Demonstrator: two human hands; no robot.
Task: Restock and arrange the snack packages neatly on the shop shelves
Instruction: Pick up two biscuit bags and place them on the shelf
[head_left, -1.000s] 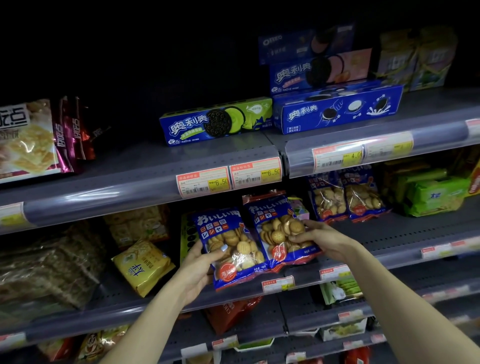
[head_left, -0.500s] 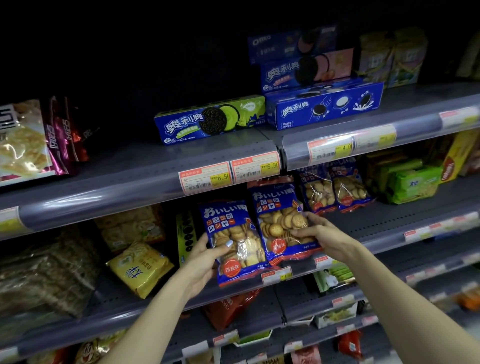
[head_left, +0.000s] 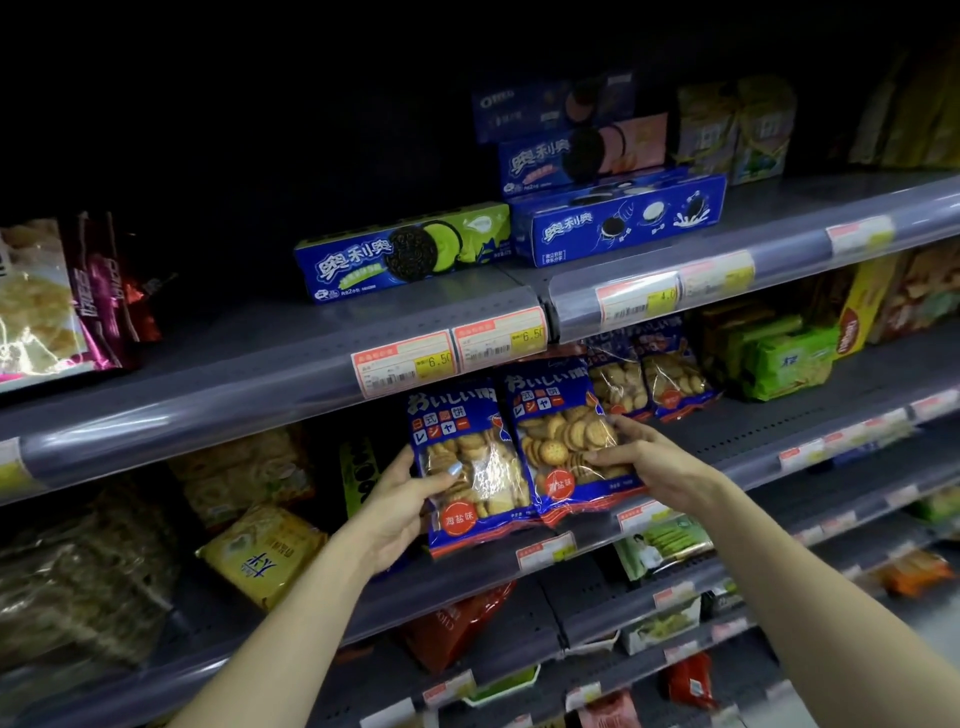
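Observation:
Two blue biscuit bags with clear windows stand side by side at the front of the middle shelf (head_left: 769, 436). My left hand (head_left: 400, 506) grips the left biscuit bag (head_left: 465, 470) at its left edge, thumb across the front. My right hand (head_left: 649, 462) holds the right biscuit bag (head_left: 558, 441) at its right edge, fingers curled on the front. Both bags are upright and touch each other. Two more bags of the same biscuits (head_left: 644, 376) stand further right and deeper in.
Blue cookie boxes (head_left: 402, 249) lie on the upper shelf (head_left: 208, 374), more stacked to the right. Yellow packs (head_left: 260, 556) sit left of my left hand, green packs (head_left: 784, 358) to the right. Lower shelves hold red and green packages.
Both hands have pushed the two blue bags closer together and more upright. The view has shifted so the shelves sit further left.

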